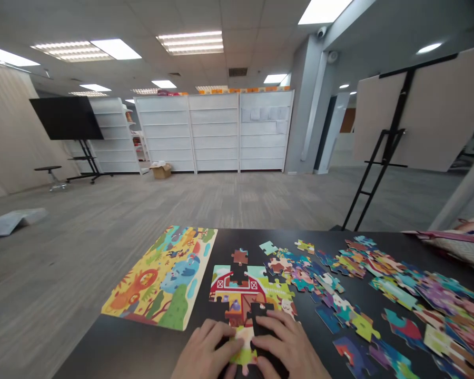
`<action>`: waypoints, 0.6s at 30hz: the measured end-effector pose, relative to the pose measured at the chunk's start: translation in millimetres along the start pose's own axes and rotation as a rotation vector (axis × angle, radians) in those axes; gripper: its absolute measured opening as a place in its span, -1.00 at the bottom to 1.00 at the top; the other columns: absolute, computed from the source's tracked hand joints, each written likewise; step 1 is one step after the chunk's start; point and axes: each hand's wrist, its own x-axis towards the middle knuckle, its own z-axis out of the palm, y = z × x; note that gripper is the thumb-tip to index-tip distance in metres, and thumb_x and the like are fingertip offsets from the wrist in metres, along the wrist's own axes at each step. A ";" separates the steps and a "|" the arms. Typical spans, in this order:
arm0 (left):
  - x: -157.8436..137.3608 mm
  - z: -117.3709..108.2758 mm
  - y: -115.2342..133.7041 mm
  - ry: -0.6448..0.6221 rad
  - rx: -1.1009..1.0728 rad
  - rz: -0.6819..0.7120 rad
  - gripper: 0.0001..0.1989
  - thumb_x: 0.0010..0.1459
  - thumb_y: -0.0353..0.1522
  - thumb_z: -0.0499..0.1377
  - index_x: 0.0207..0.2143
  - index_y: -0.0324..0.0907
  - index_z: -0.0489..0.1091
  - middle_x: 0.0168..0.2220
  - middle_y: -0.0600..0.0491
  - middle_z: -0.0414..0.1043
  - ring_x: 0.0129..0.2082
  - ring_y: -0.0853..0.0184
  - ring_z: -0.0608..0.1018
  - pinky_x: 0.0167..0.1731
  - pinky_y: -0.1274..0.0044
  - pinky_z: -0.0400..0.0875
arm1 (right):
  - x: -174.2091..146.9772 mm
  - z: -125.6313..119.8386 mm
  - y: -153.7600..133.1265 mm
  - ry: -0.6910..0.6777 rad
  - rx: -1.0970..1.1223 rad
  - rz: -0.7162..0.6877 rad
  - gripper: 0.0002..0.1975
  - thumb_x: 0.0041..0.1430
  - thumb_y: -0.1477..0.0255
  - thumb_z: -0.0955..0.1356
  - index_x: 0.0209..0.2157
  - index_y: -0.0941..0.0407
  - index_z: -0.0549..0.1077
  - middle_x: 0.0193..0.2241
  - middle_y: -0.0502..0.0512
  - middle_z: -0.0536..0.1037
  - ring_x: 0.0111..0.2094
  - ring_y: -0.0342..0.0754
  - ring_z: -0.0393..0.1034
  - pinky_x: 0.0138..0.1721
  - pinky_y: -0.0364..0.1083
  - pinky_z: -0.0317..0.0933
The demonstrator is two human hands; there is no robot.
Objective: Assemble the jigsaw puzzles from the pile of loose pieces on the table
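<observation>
A partly joined jigsaw puzzle (225, 282) with a red barn and a cow lies on the black table, with gaps in its top and lower parts. My left hand (210, 348) rests at its lower left, thumb and fingers on a pale green and yellow puzzle piece (245, 337) near the bottom. At the lower right, my right hand (286, 345) lies with fingers spread, tips beside that piece's right edge and over a dark gap. A loose brown piece (240, 256) sits just above the barn.
Many loose jigsaw pieces (363, 263) spread over the table's right side. To the left lies a yellow picture board (158, 279) with animals. A bag (458, 237) is at the right edge. Beyond stand an easel (391, 131), white shelves (215, 131) and a screen (67, 118).
</observation>
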 end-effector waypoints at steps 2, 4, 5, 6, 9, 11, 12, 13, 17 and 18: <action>-2.4 2.0 -2.4 0.000 0.054 0.048 -0.50 0.09 -0.49 0.28 0.09 0.02 0.38 -0.05 0.08 0.52 -0.16 0.21 0.55 -0.26 0.48 0.56 | 1.2 -0.4 0.3 -0.039 -0.019 -0.001 -0.77 0.16 0.39 0.43 -0.14 -0.10 0.63 0.05 0.03 0.59 0.12 0.19 0.43 0.09 0.17 0.39; -3.8 3.4 -3.4 0.012 0.076 0.066 -0.49 0.11 -0.46 0.29 0.11 0.01 0.36 -0.03 0.07 0.51 -0.16 0.21 0.55 -0.27 0.49 0.56 | 1.9 0.6 2.4 -0.052 -0.020 -0.001 -0.77 0.15 0.39 0.44 -0.14 -0.11 0.62 0.06 0.02 0.59 0.11 0.19 0.43 0.09 0.16 0.38; -4.2 3.8 -3.4 0.021 0.078 0.059 -0.49 0.11 -0.45 0.30 0.11 0.03 0.36 0.00 0.06 0.50 -0.14 0.20 0.55 -0.25 0.49 0.56 | 2.0 1.5 3.9 -0.049 -0.014 -0.004 -0.76 0.13 0.39 0.44 -0.14 -0.11 0.63 0.05 0.02 0.59 0.11 0.18 0.43 0.09 0.15 0.38; -4.3 4.1 -3.1 0.034 0.077 0.040 -0.49 0.10 -0.44 0.31 0.10 0.05 0.37 0.03 0.05 0.47 -0.11 0.18 0.54 -0.24 0.47 0.56 | 1.9 2.6 5.6 -0.046 -0.005 -0.006 -0.76 0.12 0.39 0.45 -0.14 -0.11 0.62 0.05 0.02 0.60 0.10 0.18 0.44 0.09 0.13 0.38; -4.0 4.5 -2.3 0.072 0.066 -0.033 -0.45 0.00 -0.49 0.31 0.05 0.11 0.41 0.09 0.02 0.40 -0.08 0.13 0.52 -0.20 0.42 0.57 | 0.8 5.3 9.8 -0.039 0.017 0.015 -0.69 0.08 0.40 0.47 -0.10 -0.12 0.61 0.04 0.02 0.60 0.09 0.16 0.45 0.09 0.10 0.38; -3.7 4.7 -2.4 0.074 0.047 -0.051 -0.44 -0.03 -0.50 0.31 0.03 0.13 0.42 0.02 0.03 0.41 -0.11 0.15 0.52 -0.21 0.43 0.56 | 0.0 6.0 11.2 -0.043 0.020 0.039 -0.67 0.08 0.39 0.47 -0.08 -0.12 0.60 0.04 0.02 0.60 0.08 0.16 0.45 0.08 0.09 0.38; -3.6 5.0 -2.4 0.072 0.037 -0.047 -0.45 -0.02 -0.50 0.31 0.02 0.13 0.42 -0.02 0.04 0.42 -0.14 0.16 0.52 -0.23 0.44 0.56 | -0.3 6.0 11.5 -0.039 0.021 0.045 -0.67 0.08 0.39 0.47 -0.07 -0.12 0.59 0.04 0.02 0.60 0.08 0.15 0.45 0.09 0.09 0.38; -3.5 5.4 -2.3 0.075 0.030 -0.042 -0.47 -0.02 -0.49 0.31 0.01 0.12 0.43 -0.06 0.05 0.43 -0.16 0.18 0.52 -0.24 0.46 0.55 | -0.4 5.9 11.6 -0.031 0.025 0.043 -0.66 0.08 0.38 0.48 -0.07 -0.12 0.59 0.04 0.02 0.60 0.08 0.15 0.46 0.09 0.07 0.37; -3.7 8.1 2.4 0.132 0.028 -0.082 -0.58 0.03 -0.50 0.31 -0.08 0.09 0.47 -0.10 0.05 0.42 -0.18 0.22 0.51 -0.22 0.50 0.51 | 0.7 5.2 11.4 0.005 0.036 0.017 -0.58 0.11 0.26 0.49 0.04 -0.12 0.55 0.06 0.04 0.59 0.10 0.14 0.45 0.12 0.02 0.34; -3.8 8.7 4.1 0.143 0.031 -0.094 -0.61 0.05 -0.49 0.31 -0.10 0.08 0.48 -0.10 0.05 0.41 -0.18 0.22 0.50 -0.20 0.50 0.50 | 1.1 5.1 11.2 0.005 0.036 0.016 -0.55 0.11 0.24 0.49 0.06 -0.12 0.54 0.06 0.05 0.59 0.10 0.14 0.45 0.12 0.01 0.33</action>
